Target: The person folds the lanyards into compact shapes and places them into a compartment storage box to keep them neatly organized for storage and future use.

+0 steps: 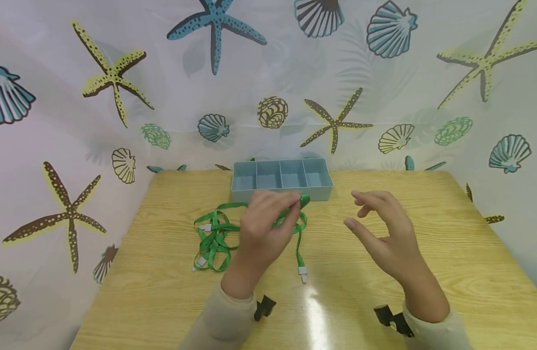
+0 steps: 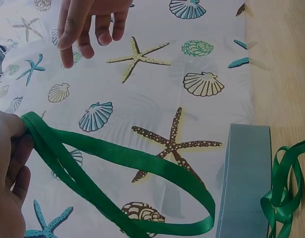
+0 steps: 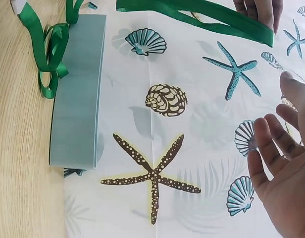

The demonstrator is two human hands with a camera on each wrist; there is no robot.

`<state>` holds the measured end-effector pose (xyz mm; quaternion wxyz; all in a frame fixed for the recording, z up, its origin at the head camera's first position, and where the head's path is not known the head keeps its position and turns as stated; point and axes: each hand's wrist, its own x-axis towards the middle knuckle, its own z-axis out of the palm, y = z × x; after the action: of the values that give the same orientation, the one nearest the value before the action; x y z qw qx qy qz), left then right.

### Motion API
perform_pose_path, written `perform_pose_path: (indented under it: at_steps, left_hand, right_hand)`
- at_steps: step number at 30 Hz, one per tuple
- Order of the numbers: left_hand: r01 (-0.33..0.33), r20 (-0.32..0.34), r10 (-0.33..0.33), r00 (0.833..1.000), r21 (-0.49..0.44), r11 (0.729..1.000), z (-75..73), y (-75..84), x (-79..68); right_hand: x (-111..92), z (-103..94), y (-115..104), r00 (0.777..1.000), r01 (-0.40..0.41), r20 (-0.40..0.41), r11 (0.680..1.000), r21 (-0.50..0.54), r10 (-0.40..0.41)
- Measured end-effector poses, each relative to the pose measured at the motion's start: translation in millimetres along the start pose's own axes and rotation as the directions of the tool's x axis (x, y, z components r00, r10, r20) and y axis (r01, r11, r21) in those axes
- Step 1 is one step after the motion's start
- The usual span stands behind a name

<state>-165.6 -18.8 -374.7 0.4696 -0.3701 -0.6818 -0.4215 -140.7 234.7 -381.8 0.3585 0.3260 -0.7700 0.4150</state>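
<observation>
My left hand (image 1: 268,228) pinches a green lanyard (image 2: 127,154) between thumb and fingertips, just in front of the blue-grey box. In the left wrist view its ribbon hangs from the fingers in a long loop. One white buckle end (image 1: 302,271) of green ribbon lies on the table to the right of that hand. To its left, more green lanyards (image 1: 214,245) with white buckles lie in a tangled heap. My right hand (image 1: 388,236) hovers apart on the right, thumb and fingers spread, holding nothing.
A blue-grey box (image 1: 318,194) with several compartments stands at the back of the wooden table (image 1: 347,301). Behind and beside the table hangs a white curtain (image 1: 251,82) printed with shells and starfish. Black pieces (image 1: 265,307) show by both sleeves.
</observation>
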Motion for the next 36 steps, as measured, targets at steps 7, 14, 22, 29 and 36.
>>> perform_pose_path:
  at_steps: [7,14,22,29,36]
  left_hand:
    - [-0.018,0.031,0.018,0.999,-0.031,0.999,1.9,6.8,0.2]
    - [-0.028,0.095,0.034,0.995,-0.06,0.998,4.1,14.9,0.4]
    - [-0.04,0.158,0.053,0.986,-0.085,0.996,7.4,20.0,-0.9]
    - [-0.045,0.177,0.06,0.982,-0.09,0.995,9.7,22.6,-2.0]
    - [-0.045,0.186,0.065,0.98,-0.11,0.993,10.1,24.6,-1.8]
  right_hand:
    - [-6,10.7,0,0.994,-0.031,0.108,0.999,0.042,0.026]
    - [-8,18.4,-1,0.984,-0.038,0.175,0.995,0.091,0.022]
    - [-11,18.0,-5,0.971,-0.111,0.229,0.982,0.153,0.074]
    - [-10,18.5,-6,0.97,-0.112,0.232,0.98,0.166,0.072]
    - [-11,17.9,-6,0.962,-0.138,0.252,0.984,0.115,0.106]
